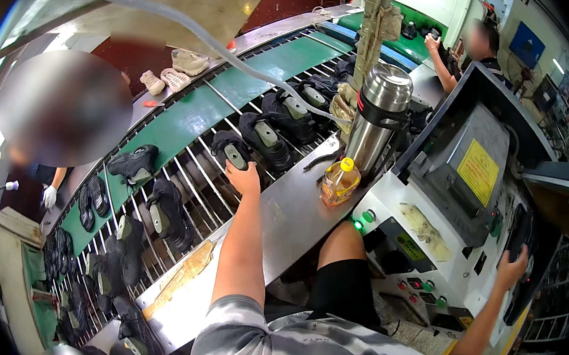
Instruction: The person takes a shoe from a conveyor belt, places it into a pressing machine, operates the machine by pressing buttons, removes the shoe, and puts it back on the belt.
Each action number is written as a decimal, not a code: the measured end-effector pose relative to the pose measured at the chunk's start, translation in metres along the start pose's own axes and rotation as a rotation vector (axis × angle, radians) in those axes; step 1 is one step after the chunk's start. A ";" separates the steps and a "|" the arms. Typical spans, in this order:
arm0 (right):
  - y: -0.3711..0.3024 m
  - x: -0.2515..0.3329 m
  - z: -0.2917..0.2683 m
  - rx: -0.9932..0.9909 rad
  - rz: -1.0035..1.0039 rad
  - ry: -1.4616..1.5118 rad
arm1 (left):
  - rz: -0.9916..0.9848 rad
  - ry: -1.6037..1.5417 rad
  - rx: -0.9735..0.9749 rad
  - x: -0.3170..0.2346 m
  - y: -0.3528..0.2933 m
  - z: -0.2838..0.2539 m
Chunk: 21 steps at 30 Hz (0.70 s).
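My left hand (pixel 242 178) reaches over the metal ledge to the roller conveyor. Its fingers are closed on the back end of a black shoe (pixel 223 142) with a grey-green last (pixel 234 156) in its opening. More black shoes on lasts, such as one black shoe (pixel 264 136) just to the right, lie along the rollers. Far to the right, my right hand (pixel 513 268) is at the side of a white and grey machine (pixel 397 228). Its fingers are bent around the edge of a long black object (pixel 521 232), whose kind I cannot make out.
A steel thermos (pixel 372 116) and a yellow-capped bottle (pixel 340 183) stand on the metal ledge (pixel 287 211). Beyond the rollers runs a green belt (pixel 179 136) with beige shoes (pixel 174 75) behind it. Co-workers are at the left and upper right. A grey hose (pixel 218 41) crosses above.
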State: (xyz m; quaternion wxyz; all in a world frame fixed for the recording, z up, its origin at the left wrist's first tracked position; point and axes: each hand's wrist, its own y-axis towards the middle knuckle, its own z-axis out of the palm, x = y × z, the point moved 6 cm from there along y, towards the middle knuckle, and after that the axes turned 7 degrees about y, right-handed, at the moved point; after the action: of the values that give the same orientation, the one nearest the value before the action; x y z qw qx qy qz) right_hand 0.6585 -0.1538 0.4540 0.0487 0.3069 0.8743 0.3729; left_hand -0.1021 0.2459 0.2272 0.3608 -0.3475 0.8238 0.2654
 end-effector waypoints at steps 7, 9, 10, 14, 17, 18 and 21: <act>0.091 -0.188 0.087 0.577 0.602 -0.193 | 0.151 -0.136 0.102 0.023 -0.078 -0.063; 0.097 -0.225 0.119 0.558 0.723 -0.138 | 0.166 -0.161 0.231 0.062 -0.112 -0.086; 0.104 -0.290 0.127 0.504 0.738 -0.016 | 0.102 -0.209 0.336 0.080 -0.134 -0.081; 0.078 -0.297 0.133 0.214 0.774 0.360 | 0.074 -0.175 0.524 0.113 -0.182 -0.124; 0.037 -0.121 0.020 0.094 0.717 0.038 | 0.004 -0.152 0.612 0.122 -0.200 -0.146; 0.015 -0.137 0.002 -0.092 0.591 0.038 | 0.018 -0.175 0.675 0.112 -0.199 -0.134; -0.051 -0.123 -0.026 -0.314 0.383 -0.011 | 0.023 -0.274 0.917 0.099 -0.210 -0.112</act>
State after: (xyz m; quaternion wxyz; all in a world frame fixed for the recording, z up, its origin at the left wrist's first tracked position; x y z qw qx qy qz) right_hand 0.7244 -0.2678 0.4197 0.0289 0.4578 0.7311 0.5051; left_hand -0.0370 0.0011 0.1784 0.5794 -0.1052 0.8045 -0.0783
